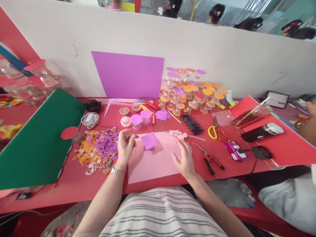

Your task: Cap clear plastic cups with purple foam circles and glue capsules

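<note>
A striped shirt (163,214) fills six o'clock. At eight, the left hand (126,144) curls loosely, fingertip contact unclear; the purple square (150,141) lies on a pink sheet (153,168); at four, the right hand (184,158) is open.

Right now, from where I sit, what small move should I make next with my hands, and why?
I would probably bring the left hand to the square purple sheet and pinch its near edge. The sheet lies between this hand and the open right hand, on the large pink sheet, with nothing on top of it.
</note>
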A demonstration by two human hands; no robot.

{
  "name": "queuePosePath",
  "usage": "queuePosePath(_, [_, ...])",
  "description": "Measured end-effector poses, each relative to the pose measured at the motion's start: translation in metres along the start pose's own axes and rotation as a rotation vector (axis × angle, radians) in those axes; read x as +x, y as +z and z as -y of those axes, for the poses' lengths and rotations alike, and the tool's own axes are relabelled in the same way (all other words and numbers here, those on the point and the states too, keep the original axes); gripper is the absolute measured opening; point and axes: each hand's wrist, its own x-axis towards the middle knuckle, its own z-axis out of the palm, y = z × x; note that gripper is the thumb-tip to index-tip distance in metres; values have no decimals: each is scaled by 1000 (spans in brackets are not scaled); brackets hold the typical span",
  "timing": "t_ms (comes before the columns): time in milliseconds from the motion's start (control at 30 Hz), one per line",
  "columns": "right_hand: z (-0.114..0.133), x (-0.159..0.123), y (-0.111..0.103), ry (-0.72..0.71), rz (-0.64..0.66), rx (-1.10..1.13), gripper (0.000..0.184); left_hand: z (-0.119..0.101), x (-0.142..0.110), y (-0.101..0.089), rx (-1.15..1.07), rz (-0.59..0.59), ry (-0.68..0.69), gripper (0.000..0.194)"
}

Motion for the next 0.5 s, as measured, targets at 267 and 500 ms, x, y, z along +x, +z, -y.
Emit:
queuePosePath(267, [14,-29,22,-86,57,33,51,17,-2,2,263,89,68,19])
queuePosePath(500, [12,-33,29,-113,24,26,46,27,1,-2,426,130,132,26])
